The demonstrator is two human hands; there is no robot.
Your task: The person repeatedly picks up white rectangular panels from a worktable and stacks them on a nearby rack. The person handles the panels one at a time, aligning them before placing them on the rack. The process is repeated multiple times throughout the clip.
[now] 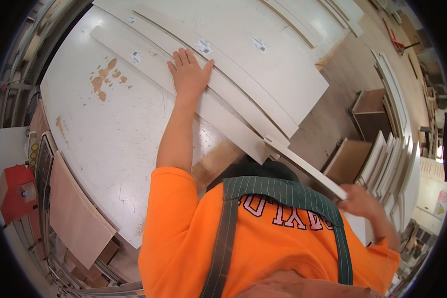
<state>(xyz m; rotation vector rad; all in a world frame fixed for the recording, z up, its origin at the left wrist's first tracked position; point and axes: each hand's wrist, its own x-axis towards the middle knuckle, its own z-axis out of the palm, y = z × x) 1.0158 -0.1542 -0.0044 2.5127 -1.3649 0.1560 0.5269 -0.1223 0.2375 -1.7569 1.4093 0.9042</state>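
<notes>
My left hand (188, 77) lies flat with its fingers spread, pressing on long white boards near the middle of the worktable. Under and beside it are a narrow white board (228, 126) with a label, and a second long board (154, 36) just beyond. My right hand (358, 201), off to the right, is closed round the near end of a slim white strip (308, 169). The strip's far end, which has a small raised lip, meets the ends of the boards by the table edge. Whether it rests on them or only touches, I cannot tell.
The white worktable (109, 164) has worn brown patches. A wide white panel (278, 74) lies beyond the boards, with more strips (295, 22) farther back. Panels stand stacked on the right (387, 164). At left are a red machine part (20, 193) and a brown sheet (74, 208).
</notes>
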